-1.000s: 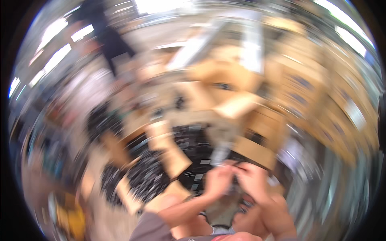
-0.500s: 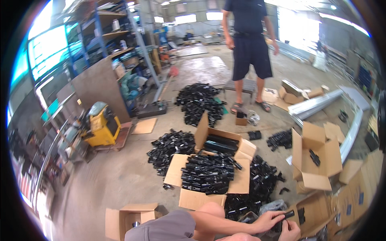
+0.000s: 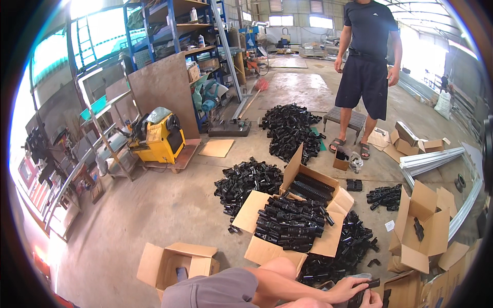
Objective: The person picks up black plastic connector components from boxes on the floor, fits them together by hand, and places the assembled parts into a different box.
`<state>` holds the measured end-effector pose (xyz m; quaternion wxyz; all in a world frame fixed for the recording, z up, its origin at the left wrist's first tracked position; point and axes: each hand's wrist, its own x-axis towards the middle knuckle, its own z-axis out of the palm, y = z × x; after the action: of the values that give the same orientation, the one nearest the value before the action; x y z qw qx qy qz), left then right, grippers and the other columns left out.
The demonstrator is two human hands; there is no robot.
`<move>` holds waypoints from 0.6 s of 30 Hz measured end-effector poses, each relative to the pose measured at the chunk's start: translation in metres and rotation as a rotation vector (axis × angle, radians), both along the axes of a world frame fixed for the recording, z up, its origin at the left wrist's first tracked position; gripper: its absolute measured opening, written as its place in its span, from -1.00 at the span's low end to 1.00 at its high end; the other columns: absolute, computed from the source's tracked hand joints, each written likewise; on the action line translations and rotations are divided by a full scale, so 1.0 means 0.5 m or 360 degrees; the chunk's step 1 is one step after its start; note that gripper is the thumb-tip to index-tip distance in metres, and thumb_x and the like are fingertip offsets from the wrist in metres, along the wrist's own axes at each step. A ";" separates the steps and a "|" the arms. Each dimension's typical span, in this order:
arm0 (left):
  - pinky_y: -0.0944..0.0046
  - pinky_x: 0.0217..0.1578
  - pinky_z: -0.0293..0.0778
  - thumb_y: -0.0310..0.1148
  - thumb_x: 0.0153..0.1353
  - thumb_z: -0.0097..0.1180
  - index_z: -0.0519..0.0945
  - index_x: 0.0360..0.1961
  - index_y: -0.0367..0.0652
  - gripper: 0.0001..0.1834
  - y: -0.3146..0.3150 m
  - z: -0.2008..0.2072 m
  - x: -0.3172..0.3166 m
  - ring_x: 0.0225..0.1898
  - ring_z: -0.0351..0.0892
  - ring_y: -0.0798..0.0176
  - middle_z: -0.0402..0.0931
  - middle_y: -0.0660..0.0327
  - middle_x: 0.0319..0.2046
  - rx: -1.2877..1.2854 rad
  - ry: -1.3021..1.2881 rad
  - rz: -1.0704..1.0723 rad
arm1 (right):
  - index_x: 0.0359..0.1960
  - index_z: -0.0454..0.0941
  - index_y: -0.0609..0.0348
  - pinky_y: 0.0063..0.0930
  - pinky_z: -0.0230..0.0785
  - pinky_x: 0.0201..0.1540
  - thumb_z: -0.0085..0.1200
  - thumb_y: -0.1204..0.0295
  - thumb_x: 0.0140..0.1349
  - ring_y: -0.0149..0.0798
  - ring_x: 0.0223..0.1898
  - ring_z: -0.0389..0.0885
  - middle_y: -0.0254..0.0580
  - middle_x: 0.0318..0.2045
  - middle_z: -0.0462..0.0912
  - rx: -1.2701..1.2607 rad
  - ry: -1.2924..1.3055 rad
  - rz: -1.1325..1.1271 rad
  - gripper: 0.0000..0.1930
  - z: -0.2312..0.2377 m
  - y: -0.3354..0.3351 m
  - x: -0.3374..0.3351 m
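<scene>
At the lower right, my left hand (image 3: 347,290) closes its fingers on a small dark elongated part (image 3: 374,283). My right hand (image 3: 372,300) is just beside it, fingers bent around the part's lower side. Part of the piece is hidden by my fingers, so its exact kind is unclear. Left of my hands stands an open cardboard box (image 3: 246,224) heaped with similar black parts (image 3: 290,223). More black parts lie in a loose pile (image 3: 341,251) on the floor between that box and my hands.
Further black piles (image 3: 291,132) (image 3: 247,187) lie beyond. Open cartons stand at right (image 3: 427,231) and lower left (image 3: 194,250). A person in dark clothes (image 3: 365,66) stands by a low stool (image 3: 348,118). A yellow machine (image 3: 163,142) and metal profiles (image 3: 429,159) flank the area.
The whole view has shifted, so the scene sits further right and the shelves show more. Both hands stay together on the dark part, now lower in the picture.
</scene>
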<state>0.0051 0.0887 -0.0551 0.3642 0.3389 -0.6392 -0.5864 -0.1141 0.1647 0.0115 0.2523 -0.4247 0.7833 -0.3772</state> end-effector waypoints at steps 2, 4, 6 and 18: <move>0.23 0.08 0.42 -0.17 0.38 0.04 0.55 0.13 -0.21 -0.58 -0.003 -0.014 -0.004 0.09 0.58 0.09 0.60 0.01 0.04 0.0000 0.0019 0.0069 | -0.22 0.65 0.26 -0.43 0.45 -0.23 0.14 0.18 0.33 -0.35 -0.33 0.61 -0.14 -0.39 0.71 0.0054 0.0113 0.0011 -0.67 -0.006 -0.002 0.002; 0.23 0.08 0.42 -0.18 0.38 0.05 0.55 0.13 -0.21 -0.58 -0.004 -0.020 -0.007 0.09 0.58 0.10 0.60 0.00 0.04 -0.0019 0.0048 0.0049 | -0.18 0.64 0.28 -0.43 0.45 -0.18 0.14 0.21 0.33 -0.33 -0.26 0.62 -0.12 -0.33 0.72 -0.0057 -0.0025 -0.0003 -0.68 -0.049 -0.006 -0.014; 0.25 0.06 0.43 -0.19 0.38 0.05 0.54 0.14 -0.22 -0.58 -0.005 -0.027 -0.010 0.05 0.59 0.24 0.63 0.06 0.01 -0.0001 0.0069 0.0030 | -0.16 0.63 0.28 -0.43 0.45 -0.15 0.15 0.23 0.33 -0.32 -0.24 0.62 -0.12 -0.29 0.71 -0.0108 -0.0119 -0.0001 -0.69 -0.061 -0.005 -0.016; 0.24 0.09 0.45 -0.41 0.31 0.10 0.57 0.12 -0.19 -0.64 0.008 0.110 0.020 0.08 0.58 0.20 0.61 0.10 0.05 -0.0030 0.0015 -0.0005 | -0.19 0.65 0.41 -0.44 0.49 -0.15 0.21 0.39 0.27 -0.30 -0.26 0.65 -0.07 -0.30 0.72 -0.0319 -0.0315 -0.0089 -0.75 -0.050 0.005 -0.033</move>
<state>0.0150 0.0926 0.0000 0.3697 0.3316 -0.6435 -0.5825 -0.1303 0.1672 -0.0136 0.2740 -0.3865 0.7246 -0.5005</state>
